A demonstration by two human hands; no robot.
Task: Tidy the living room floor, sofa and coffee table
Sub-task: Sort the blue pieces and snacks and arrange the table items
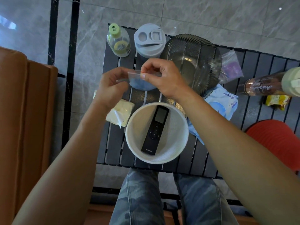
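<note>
Evidently sealing it: left hand (112, 83) and right hand (162, 77) each pinch the top strip of a blue-filled zip bag (141, 85), held above the coffee table (113, 143), just beyond the white basket (178, 127) holding the remote (155, 130), which is likely its destination.

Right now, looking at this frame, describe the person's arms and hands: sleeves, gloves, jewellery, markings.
The left arm and right arm are bare, with no sleeve in view. The left hand and right hand wear no gloves; no watch, bracelet or ring shows, and no markings. The trousers are blue camouflage denim.
</note>
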